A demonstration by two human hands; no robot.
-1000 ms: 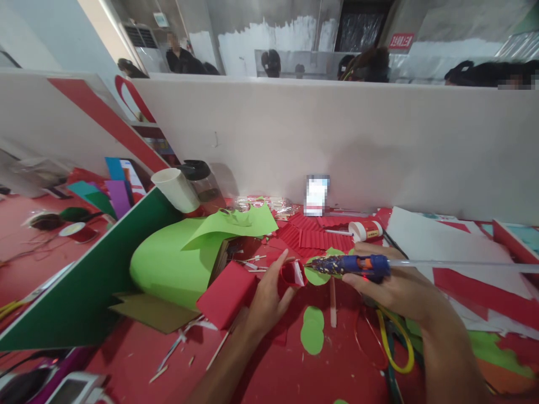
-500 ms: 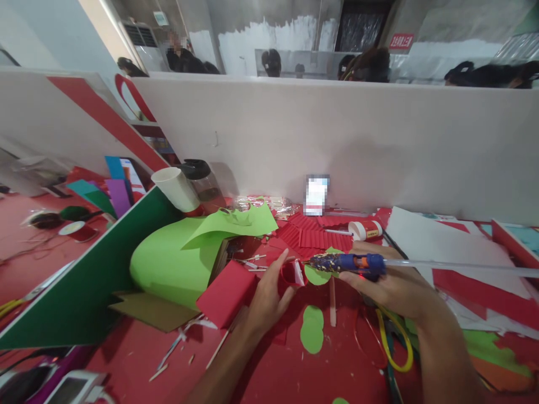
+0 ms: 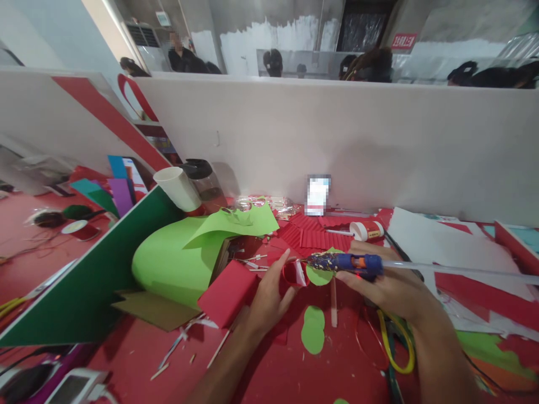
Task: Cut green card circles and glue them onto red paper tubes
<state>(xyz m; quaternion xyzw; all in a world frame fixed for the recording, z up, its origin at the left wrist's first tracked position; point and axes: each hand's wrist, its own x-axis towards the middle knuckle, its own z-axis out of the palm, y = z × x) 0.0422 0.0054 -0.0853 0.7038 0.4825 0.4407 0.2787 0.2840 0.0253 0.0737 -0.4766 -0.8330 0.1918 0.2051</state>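
Observation:
My right hand (image 3: 389, 289) grips a blue glue gun (image 3: 343, 262) with a clear glue stick trailing out to the right. The gun's nozzle points left at a small red paper ring (image 3: 293, 274). My left hand (image 3: 265, 300) pinches that ring between thumb and fingers, just above the red table. A green paper circle (image 3: 319, 275) lies under the nozzle, and a green double-circle cutout (image 3: 313, 330) lies on the table nearer to me.
A big curled green sheet (image 3: 168, 264), a red box (image 3: 227, 292) and a dark green board (image 3: 84, 286) fill the left. A paper cup (image 3: 177, 188), folded red paper (image 3: 320, 235), a tape roll (image 3: 365, 230) and a white partition (image 3: 337, 140) stand behind. Scissors with yellow handles (image 3: 396, 348) lie right.
The glue gun has slid slightly left toward the red ring. The left hand holds the ring in the same spot.

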